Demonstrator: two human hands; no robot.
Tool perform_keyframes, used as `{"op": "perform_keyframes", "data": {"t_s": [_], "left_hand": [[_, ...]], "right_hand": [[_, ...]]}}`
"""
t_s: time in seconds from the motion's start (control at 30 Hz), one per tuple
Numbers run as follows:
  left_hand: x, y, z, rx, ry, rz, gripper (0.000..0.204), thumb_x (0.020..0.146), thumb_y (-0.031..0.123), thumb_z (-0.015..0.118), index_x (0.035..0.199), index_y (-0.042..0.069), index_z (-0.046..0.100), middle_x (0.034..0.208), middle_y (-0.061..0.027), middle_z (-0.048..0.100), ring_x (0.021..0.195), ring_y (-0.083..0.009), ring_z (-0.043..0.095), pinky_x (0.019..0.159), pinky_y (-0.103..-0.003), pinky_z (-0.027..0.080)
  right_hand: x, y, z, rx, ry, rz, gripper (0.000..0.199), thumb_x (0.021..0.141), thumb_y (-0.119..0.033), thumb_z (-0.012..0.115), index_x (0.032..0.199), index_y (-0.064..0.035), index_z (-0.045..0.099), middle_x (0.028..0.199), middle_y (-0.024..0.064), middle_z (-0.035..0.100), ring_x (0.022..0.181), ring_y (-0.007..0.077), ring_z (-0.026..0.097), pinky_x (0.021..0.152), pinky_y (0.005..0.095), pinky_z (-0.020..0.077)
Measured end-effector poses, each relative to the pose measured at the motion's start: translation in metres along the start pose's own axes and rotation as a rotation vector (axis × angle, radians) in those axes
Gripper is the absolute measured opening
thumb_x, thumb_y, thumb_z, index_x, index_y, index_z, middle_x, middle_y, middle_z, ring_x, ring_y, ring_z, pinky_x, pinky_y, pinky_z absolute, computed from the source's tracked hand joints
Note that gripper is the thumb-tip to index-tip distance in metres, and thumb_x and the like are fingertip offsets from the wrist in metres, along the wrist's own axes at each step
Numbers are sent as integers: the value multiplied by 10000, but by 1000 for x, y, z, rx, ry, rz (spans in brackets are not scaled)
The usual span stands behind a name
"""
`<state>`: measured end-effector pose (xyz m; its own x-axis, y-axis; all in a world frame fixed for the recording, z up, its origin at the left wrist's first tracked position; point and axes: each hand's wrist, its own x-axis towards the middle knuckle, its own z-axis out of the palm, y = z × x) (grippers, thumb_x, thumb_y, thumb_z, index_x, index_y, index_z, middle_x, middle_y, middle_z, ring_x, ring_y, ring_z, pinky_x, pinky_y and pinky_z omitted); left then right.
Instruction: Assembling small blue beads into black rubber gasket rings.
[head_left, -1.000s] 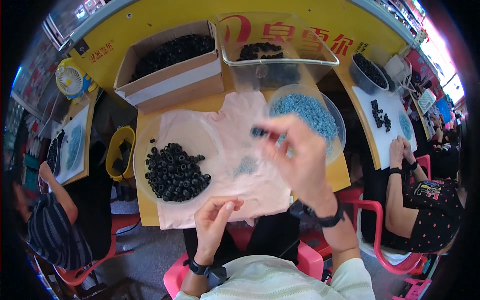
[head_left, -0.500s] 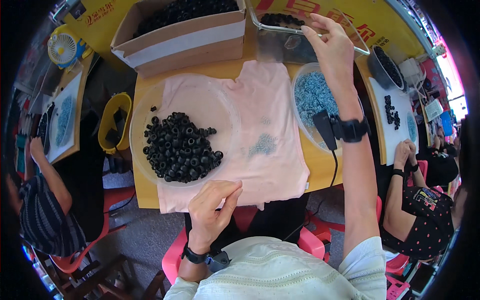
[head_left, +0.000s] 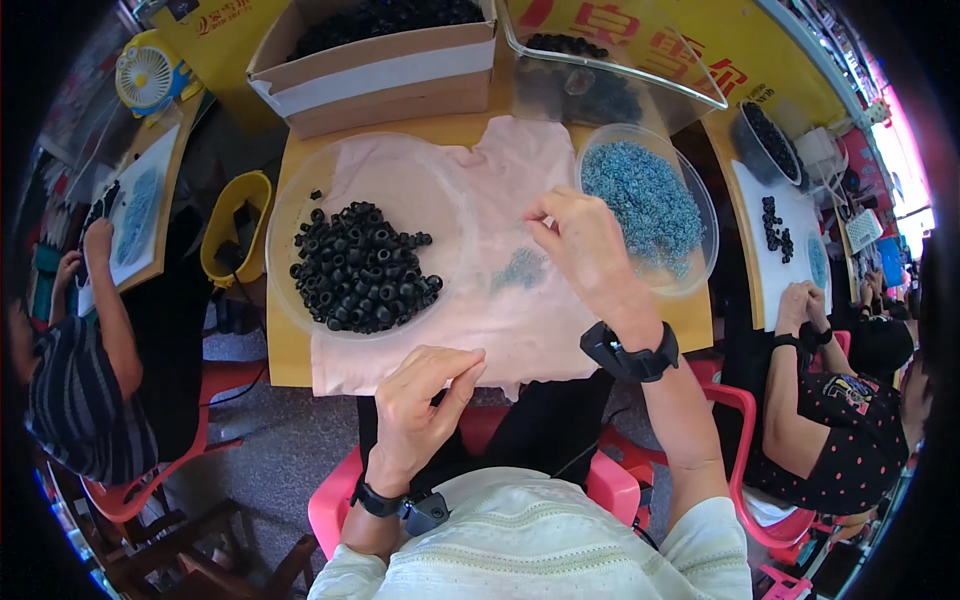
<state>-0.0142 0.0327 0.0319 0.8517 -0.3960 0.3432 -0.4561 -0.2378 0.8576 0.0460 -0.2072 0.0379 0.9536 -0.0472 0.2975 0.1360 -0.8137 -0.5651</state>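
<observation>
My left hand [head_left: 412, 412] hovers by the near edge of a pink cloth [head_left: 515, 150], thumb and fingers pressed together; anything between them is too small to make out. Over the right part of the cloth is my right hand [head_left: 590, 248], its fingertips pinched, with their contents hidden. Beneath it lies a thin scatter of tiny blue bead-like pieces [head_left: 520, 270]. On the left, a round clear tray [head_left: 283, 235] carries a heap of black ring-shaped parts [head_left: 365, 275]. To the right stands a round clear tub [head_left: 708, 235] full of blue bead-like pieces [head_left: 640, 200].
Behind the cloth are a cardboard box [head_left: 390, 100] of black parts and a clear plastic bin [head_left: 670, 95] with more of them. A yellow basket [head_left: 235, 225] sits left of the table [head_left: 290, 365]. Other people work at tables on both sides [head_left: 90, 390] [head_left: 830, 420].
My right hand has come back from the clear bin's rim to above the cloth, its fingers now pinched. My left hand keeps its pinch almost in place. The view has shifted slightly.
</observation>
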Motion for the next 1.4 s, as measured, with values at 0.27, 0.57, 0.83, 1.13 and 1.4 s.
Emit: {"op": "perform_keyframes", "data": {"t_s": [0.27,0.57,0.83,1.13,1.4], "left_hand": [[-17,0,-15,8,76,-45,136,815,-23,700,950,-2,714,880,-119,716,797,-210,681,720,-287,517],[-43,27,-126,171,836,286,548,911,165,605,1377,-25,388,898,-110,718,852,-178,670,804,-280,505],[-111,92,-205,114,1351,916,301,991,62,459,1274,-39,473,749,-12,493,715,-112,452,647,-252,388],[17,3,-31,-622,-124,35,468,897,62,613,1354,72,513,673,58,505,551,-6,447,470,-189,354],[24,13,19,-591,-614,-205,316,914,118,623,1227,99,661,840,-25,690,620,-58,569,588,-222,461]], "right_hand": [[-12,-66,14,211,-71,-55,62,820,-45,656,853,7,655,821,158,639,727,300,651,633,355,505],[-49,-106,31,338,-114,-39,86,825,18,672,905,-13,677,855,44,641,674,116,573,579,230,456],[-62,-49,-1,269,-10,190,78,875,-36,662,948,-12,678,849,-5,610,698,46,517,574,182,386],[-84,9,-47,259,204,339,159,950,-105,611,1082,-51,681,892,-68,617,645,-2,417,552,155,314],[-73,-32,-28,314,113,282,103,860,-34,664,956,-18,700,840,18,663,718,69,575,656,221,466]]}}
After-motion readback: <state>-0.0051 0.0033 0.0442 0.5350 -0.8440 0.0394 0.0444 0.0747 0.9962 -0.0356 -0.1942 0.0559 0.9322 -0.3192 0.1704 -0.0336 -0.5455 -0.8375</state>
